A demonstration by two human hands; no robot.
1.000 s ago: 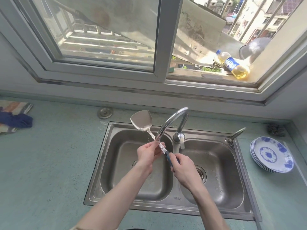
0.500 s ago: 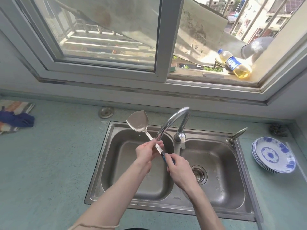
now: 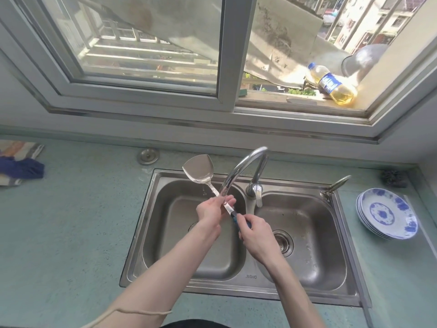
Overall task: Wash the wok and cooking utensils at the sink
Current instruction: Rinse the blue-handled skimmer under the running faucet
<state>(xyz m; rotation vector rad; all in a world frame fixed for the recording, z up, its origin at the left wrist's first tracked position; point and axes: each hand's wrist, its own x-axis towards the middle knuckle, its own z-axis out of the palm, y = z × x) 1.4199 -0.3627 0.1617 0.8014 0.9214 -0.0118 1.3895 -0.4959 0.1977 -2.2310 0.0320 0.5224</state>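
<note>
Mid-wash on the spatula [image 3: 199, 171], held up over the left basin of the double sink [image 3: 165, 286] with the blade tilted up and toward the far left. Right hand [image 3: 256, 235] curled round the blue grip at the near end of the handle. Left hand [image 3: 211, 209] wrapped loosely about the metal shank just below the faucet [image 3: 238, 170] spout, fingers bent across it, apparently rubbing it under the outlet. Drops hanging beneath the blade; whether water runs at this instant, too faint to tell. No wok visible anywhere in view, so likely only the utensil part under way.

Next, probably: sliding the left fingers along the shank toward the blade, turning the handle with the right to reach the back face, keeping the blade clear of the spout arch. Afterwards, need of a resting place, perhaps the counter to the right near the stacked plates [image 3: 387, 215]. Slippery wet metal calls for a firm hold on the blue grip.
</note>
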